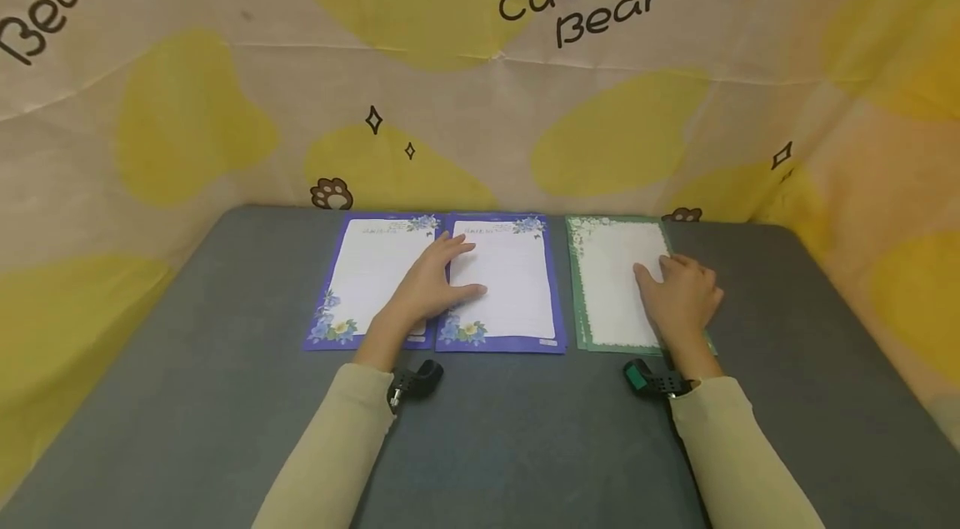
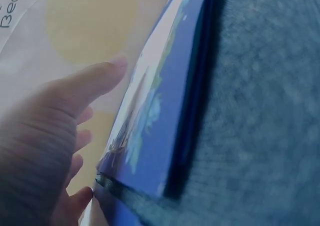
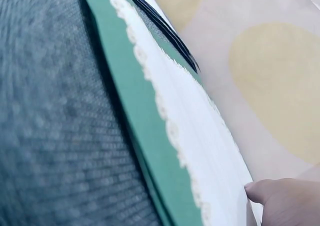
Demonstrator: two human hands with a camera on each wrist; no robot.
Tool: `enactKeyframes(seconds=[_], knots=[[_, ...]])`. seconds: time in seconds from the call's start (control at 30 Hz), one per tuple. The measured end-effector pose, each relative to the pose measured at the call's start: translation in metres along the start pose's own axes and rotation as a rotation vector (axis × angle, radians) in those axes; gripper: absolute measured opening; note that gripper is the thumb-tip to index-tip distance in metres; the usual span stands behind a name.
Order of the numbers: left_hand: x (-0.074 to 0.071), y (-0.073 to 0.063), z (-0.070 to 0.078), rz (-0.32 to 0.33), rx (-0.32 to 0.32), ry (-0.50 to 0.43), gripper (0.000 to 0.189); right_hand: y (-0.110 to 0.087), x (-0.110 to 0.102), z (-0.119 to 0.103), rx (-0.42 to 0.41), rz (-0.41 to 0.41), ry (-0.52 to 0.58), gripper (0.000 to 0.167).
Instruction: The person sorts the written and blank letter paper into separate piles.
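Observation:
Three stacks of printed paper lie side by side on a grey table. Two have purple borders with blue flowers: the left stack (image 1: 375, 262) and the middle stack (image 1: 517, 279). The third, a green-bordered stack (image 1: 615, 279), lies to their right. My left hand (image 1: 431, 283) reaches over the seam between the purple stacks, fingers and thumb spread, holding nothing; its thumb (image 2: 100, 81) is apart from the purple paper in the left wrist view. At the green stack's right edge is my right hand (image 1: 684, 296), its thumb (image 3: 275, 193) at the white middle and its fingers bent loosely over the edge.
The grey table (image 1: 495, 437) extends in front of the paper and to both sides. A cloth backdrop (image 1: 450, 96) with yellow patches and bear lettering hangs behind the table and around its sides. Each wrist wears a black strap (image 1: 416, 381) with a small camera.

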State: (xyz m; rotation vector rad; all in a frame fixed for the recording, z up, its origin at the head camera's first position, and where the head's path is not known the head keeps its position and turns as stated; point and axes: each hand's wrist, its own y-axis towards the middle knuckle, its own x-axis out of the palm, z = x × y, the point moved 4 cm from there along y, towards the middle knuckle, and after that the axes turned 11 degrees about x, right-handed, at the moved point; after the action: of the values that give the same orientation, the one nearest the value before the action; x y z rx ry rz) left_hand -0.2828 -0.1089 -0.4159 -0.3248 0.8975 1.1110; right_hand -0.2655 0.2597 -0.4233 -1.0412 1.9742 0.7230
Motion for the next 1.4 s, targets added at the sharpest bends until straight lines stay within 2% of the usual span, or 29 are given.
enactKeyframes(seconds=[0.13,0.23,0.37,0.57,0.67,0.73,0.8,0.87,0.97,1.07,1.17,1.27,1.4], knots=[[0.005,-0.003,-0.005,-0.045,0.012,0.016,0.085,0.0,0.001,-0.001,0.004,-0.004,0.0,0.054],[0.007,-0.004,-0.006,-0.096,0.059,0.096,0.09,0.0,0.002,-0.001,0.007,-0.002,0.002,0.054],[0.009,-0.005,-0.005,-0.125,0.122,0.182,0.091,0.0,0.002,-0.003,0.013,-0.012,-0.029,0.054],[0.009,-0.004,-0.004,-0.129,0.11,0.196,0.091,-0.002,-0.004,-0.012,-0.036,-0.002,-0.104,0.05],[0.007,-0.005,-0.006,-0.12,0.103,0.2,0.091,-0.005,-0.009,-0.026,-0.15,0.067,-0.096,0.049],[0.007,-0.006,-0.007,-0.114,0.105,0.205,0.091,-0.009,-0.009,-0.039,-0.283,0.123,-0.04,0.049],[0.007,-0.006,-0.008,-0.112,0.109,0.209,0.091,-0.016,-0.006,-0.055,-0.435,0.135,0.025,0.049],[0.007,-0.006,-0.009,-0.109,0.113,0.215,0.09,-0.024,0.004,-0.068,-0.576,0.085,0.073,0.05],[0.006,-0.009,-0.01,-0.094,0.109,0.219,0.089,-0.039,0.022,-0.085,-0.686,-0.091,0.089,0.056],[0.007,-0.011,-0.011,-0.09,0.097,0.224,0.088,-0.053,0.038,-0.093,-0.716,-0.267,0.048,0.065],[0.011,-0.01,-0.01,-0.11,0.098,0.222,0.089,-0.063,0.048,-0.093,-0.711,-0.385,-0.01,0.077],[0.014,-0.007,-0.008,-0.119,0.107,0.222,0.09,-0.067,0.052,-0.089,-0.719,-0.437,-0.085,0.085],[0.014,-0.004,-0.005,-0.112,0.113,0.232,0.089,-0.067,0.051,-0.088,-0.753,-0.449,-0.138,0.084]])
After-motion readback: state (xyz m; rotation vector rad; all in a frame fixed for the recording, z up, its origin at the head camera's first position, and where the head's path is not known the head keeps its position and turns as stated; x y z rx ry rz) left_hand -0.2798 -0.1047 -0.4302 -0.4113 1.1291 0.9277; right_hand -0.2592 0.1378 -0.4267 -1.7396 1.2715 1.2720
